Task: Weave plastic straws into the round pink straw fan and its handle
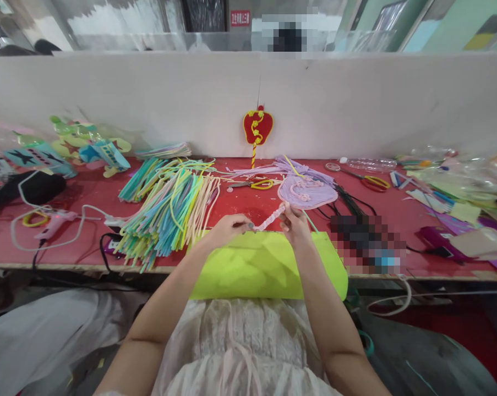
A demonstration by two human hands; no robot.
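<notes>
A twisted pink-and-lilac pipe-cleaner handle slants between my two hands above the table's front part. My left hand pinches its lower end. Higher up, my right hand has its fingers closed on the upper end. Just behind my right hand is a rounded lilac fan made of pipe cleaners, with pink curled decoration on its face. My fingers cover the spot where handle and fan meet, so I cannot tell whether they are joined. Lime-green sheet material lies under my forearms at the table edge.
Left of my hands spreads a pile of coloured pipe cleaners. Yellow-handled pliers and scissors lie farther back. A red fan leans on the white partition. A pink glue gun with cables is at left.
</notes>
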